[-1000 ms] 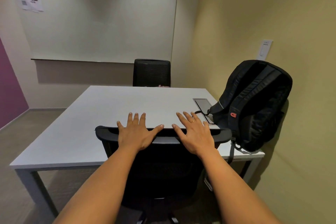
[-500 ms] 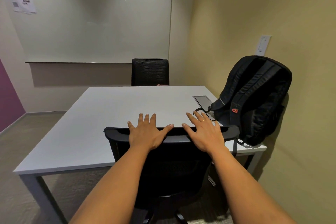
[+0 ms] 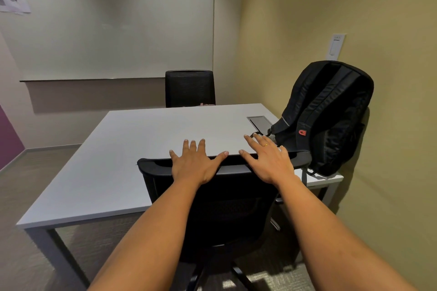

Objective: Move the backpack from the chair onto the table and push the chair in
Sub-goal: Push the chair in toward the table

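A black backpack [image 3: 328, 116] stands upright on the right end of the white table [image 3: 146, 149], leaning against the yellow wall. A black mesh office chair [image 3: 212, 210] is in front of me, its backrest top at the table's near edge. My left hand [image 3: 195, 163] lies flat on the top of the backrest, fingers spread and pointing forward. My right hand [image 3: 268, 160], with a ring on one finger, rests the same way further right on the backrest, close to the backpack's strap.
A second black chair [image 3: 190, 88] stands at the table's far side. A rectangular cable hatch [image 3: 259, 123] sits in the tabletop by the backpack. A whiteboard [image 3: 113, 21] covers the far wall. The yellow wall [image 3: 354, 19] runs close along the right.
The chair and both hands have moved forward toward the table; the backrest top now reaches the table's edge. The backpack has stayed in place.
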Motion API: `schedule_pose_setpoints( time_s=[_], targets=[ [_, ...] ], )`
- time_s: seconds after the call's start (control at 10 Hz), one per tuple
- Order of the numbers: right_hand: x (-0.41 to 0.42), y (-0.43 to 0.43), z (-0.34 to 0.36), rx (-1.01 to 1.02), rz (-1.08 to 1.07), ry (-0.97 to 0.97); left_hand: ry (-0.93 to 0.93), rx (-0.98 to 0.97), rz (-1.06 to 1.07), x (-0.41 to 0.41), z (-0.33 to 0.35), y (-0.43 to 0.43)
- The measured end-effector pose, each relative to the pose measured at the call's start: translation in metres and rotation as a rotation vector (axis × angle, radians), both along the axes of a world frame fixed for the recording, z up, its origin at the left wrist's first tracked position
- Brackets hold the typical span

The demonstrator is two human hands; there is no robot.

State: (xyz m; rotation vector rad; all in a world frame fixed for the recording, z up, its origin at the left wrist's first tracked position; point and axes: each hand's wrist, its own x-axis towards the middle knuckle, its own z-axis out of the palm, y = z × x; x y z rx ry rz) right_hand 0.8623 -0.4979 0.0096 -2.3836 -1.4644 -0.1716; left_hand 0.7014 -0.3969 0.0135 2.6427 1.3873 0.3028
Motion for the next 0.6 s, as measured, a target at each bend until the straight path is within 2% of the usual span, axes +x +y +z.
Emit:
schedule_pose_setpoints(
  time_s=[0.4, 0.5, 0.6],
  targets=[
    [-0.006, -0.002, 0.009, -0.085, -0.002, -0.054, 0.017, 0.118, -0.070, -0.008, 0.007, -0.006],
    [-0.008, -0.004, 0.019, -0.070, -0.006, -0.007, 0.039, 0.155, -0.086, -0.007, 0.018, -0.009],
    [-0.017, -0.002, 0.040, 0.044, -0.050, 0.067, -0.016, 0.217, -0.075, -0.004, 0.041, -0.011]
  ],
)
